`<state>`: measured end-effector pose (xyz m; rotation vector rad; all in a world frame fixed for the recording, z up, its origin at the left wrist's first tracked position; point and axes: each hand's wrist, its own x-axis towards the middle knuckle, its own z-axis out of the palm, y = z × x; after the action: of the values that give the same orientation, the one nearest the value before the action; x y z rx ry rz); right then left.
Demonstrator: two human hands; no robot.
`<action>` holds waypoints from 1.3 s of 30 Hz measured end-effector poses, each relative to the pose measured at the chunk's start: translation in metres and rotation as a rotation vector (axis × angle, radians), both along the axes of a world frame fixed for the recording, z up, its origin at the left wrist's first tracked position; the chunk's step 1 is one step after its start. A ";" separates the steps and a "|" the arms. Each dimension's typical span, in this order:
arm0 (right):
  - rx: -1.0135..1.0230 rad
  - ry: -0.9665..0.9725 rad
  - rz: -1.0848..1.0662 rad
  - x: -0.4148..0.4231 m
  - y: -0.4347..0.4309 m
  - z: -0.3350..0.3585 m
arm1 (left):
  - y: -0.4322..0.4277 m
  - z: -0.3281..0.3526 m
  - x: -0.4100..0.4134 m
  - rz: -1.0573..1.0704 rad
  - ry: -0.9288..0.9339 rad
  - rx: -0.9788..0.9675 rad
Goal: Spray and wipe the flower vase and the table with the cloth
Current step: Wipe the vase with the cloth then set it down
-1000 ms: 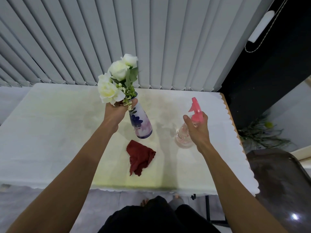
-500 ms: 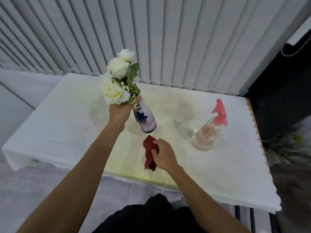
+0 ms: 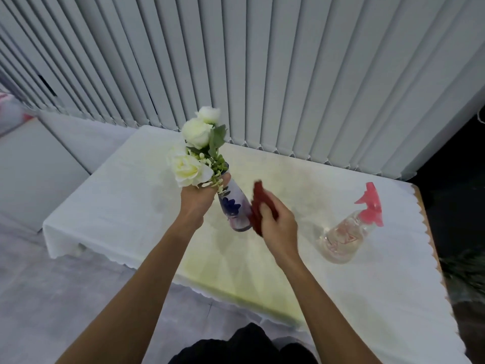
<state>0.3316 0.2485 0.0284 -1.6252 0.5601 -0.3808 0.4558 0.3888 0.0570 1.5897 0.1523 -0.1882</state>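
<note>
My left hand [image 3: 196, 203] grips the neck of the flower vase [image 3: 235, 208], white with a blue flower pattern, and holds it tilted above the table [image 3: 118, 211]. White roses [image 3: 190, 164] stick out of its top. My right hand [image 3: 278, 224] holds the dark red cloth [image 3: 259, 203] pressed against the vase's right side. The clear spray bottle [image 3: 343, 237] with a pink trigger head stands alone on the table to the right.
A white cloth with a scalloped edge covers the table, stained yellowish in the middle. Grey vertical blinds [image 3: 262, 74] hang right behind the table. Grey floor lies to the left; a dark area with a plant is at the far right.
My right hand let go of the spray bottle, picked the red cloth up off the table and brought it to the vase's side. The left hand kept holding the vase.
</note>
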 end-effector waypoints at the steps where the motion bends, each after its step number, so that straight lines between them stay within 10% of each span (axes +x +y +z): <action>1: -0.083 -0.042 0.036 0.011 0.008 0.014 | -0.005 0.000 -0.004 -0.015 -0.010 0.013; 5: -0.263 -0.069 0.085 0.026 0.025 0.014 | -0.022 0.003 -0.015 -0.061 -0.035 -0.024; 10: 0.046 0.392 0.006 -0.003 -0.020 -0.024 | -0.022 0.009 -0.015 -0.088 -0.038 -0.066; 17: -0.031 -0.016 0.025 0.013 -0.009 0.035 | -0.046 0.019 -0.025 -0.249 -0.075 -0.062; 23: 0.190 0.227 -0.066 -0.003 -0.032 0.018 | -0.046 0.034 -0.020 -0.355 -0.102 -0.059; 31: 0.181 0.023 -0.083 0.010 -0.034 0.030 | -0.061 0.036 -0.028 -0.505 -0.137 -0.001; 39: 0.658 0.235 -0.237 -0.002 -0.062 0.007 | -0.067 0.045 -0.025 -0.491 -0.166 -0.060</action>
<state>0.3298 0.1867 0.0359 -0.9735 0.9479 -0.1489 0.4310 0.3221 0.1018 1.5531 -0.3746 -0.4348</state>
